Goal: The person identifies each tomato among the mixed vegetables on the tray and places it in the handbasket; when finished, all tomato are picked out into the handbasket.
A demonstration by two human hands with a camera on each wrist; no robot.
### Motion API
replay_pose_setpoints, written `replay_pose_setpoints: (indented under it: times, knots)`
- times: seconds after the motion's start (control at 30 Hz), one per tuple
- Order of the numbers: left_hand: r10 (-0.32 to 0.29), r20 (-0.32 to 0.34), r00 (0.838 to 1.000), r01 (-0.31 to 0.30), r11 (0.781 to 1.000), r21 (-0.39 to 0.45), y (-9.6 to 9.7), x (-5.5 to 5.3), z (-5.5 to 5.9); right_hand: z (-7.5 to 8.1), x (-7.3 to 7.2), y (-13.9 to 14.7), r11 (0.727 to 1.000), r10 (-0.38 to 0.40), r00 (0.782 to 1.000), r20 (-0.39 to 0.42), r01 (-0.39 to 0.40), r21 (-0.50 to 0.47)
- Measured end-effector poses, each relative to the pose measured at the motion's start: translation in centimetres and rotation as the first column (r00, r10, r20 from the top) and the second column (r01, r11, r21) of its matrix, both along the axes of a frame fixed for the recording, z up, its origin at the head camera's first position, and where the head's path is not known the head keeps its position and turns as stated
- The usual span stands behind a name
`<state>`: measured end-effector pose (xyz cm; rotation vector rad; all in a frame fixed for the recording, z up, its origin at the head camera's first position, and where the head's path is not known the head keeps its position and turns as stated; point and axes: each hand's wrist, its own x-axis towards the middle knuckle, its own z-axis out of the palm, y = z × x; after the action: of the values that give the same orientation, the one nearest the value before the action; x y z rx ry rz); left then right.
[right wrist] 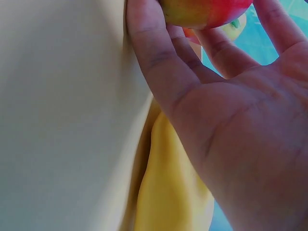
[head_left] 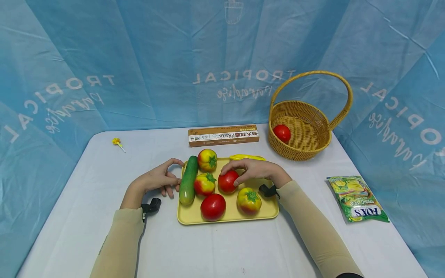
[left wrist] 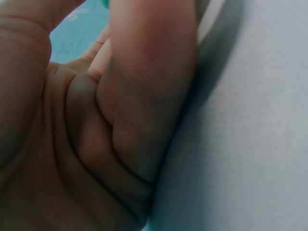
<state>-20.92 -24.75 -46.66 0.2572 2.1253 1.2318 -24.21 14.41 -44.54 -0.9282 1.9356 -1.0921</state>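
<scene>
On the pale yellow tray point(head_left: 227, 221), my right hand point(head_left: 255, 170) has its fingers and thumb around a red tomato point(head_left: 226, 183). In the right wrist view, a rounded red and yellow-green surface point(right wrist: 207, 12) shows between the fingers. At the tray's left edge, my left hand point(head_left: 156, 179) rests with loosely bent fingers beside a green cucumber point(head_left: 188, 181). The left wrist view is mostly palm and fingers point(left wrist: 149, 86) against the white cloth. Around the held tomato lie red-and-yellow fruits point(head_left: 205, 184) with green tops, and another red tomato point(head_left: 213, 207).
A yellow banana-like piece point(head_left: 247, 157) lies along the tray's back edge. Behind stands a pasta box point(head_left: 223, 135). At back right, a wicker basket point(head_left: 306, 150) holds one red tomato point(head_left: 282, 133). A green FOX'S packet point(head_left: 358, 199) lies right, a yellow lollipop point(head_left: 117, 143) far left.
</scene>
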Motion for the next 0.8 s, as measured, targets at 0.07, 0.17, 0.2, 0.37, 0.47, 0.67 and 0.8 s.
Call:
replay_pose_setpoints:
  times: [0.07, 0.17, 0.2, 0.37, 0.47, 0.67, 0.8]
  knots:
    - [0.002, 0.002, 1.000, -0.002, 1.000, -0.005, 0.0, -0.1, 0.0, 0.0, 0.0, 0.0, 1.000, -0.002, 1.000, 0.006, 0.002, -0.004]
    - [0.002, 0.001, 1.000, -0.002, 1.000, -0.008, 0.1, -0.1, 0.0, 0.1, 0.0, 0.1, 1.000, -0.002, 1.000, 0.013, 0.002, -0.007]
    - [0.004, 0.002, 1.000, -0.004, 1.000, -0.010, 0.2, -0.2, 0.0, 0.1, -0.1, 0.1, 1.000, -0.002, 1.000, 0.014, 0.002, -0.007]
    - [0.016, 0.005, 1.000, -0.015, 1.000, -0.013, 0.3, -0.3, 0.1, 0.4, 0.0, 0.3, 1.000, 0.002, 1.000, 0.005, -0.002, -0.009]
    - [0.008, 0.000, 1.000, -0.008, 1.000, -0.012, 0.2, -0.2, 0.1, 0.8, 0.0, 0.6, 1.000, -0.009, 1.000, -0.017, 0.009, -0.017]
    - [0.002, -0.005, 1.000, -0.002, 1.000, -0.016, 0.0, 0.0, 0.1, 2.2, 0.0, 1.6, 0.994, -0.082, 0.995, -0.063, 0.077, -0.079]
    - [0.006, -0.003, 1.000, -0.006, 1.000, -0.012, 0.0, -0.2, -0.1, 3.7, 0.0, 3.1, 0.973, -0.181, 0.982, -0.054, 0.171, -0.154]
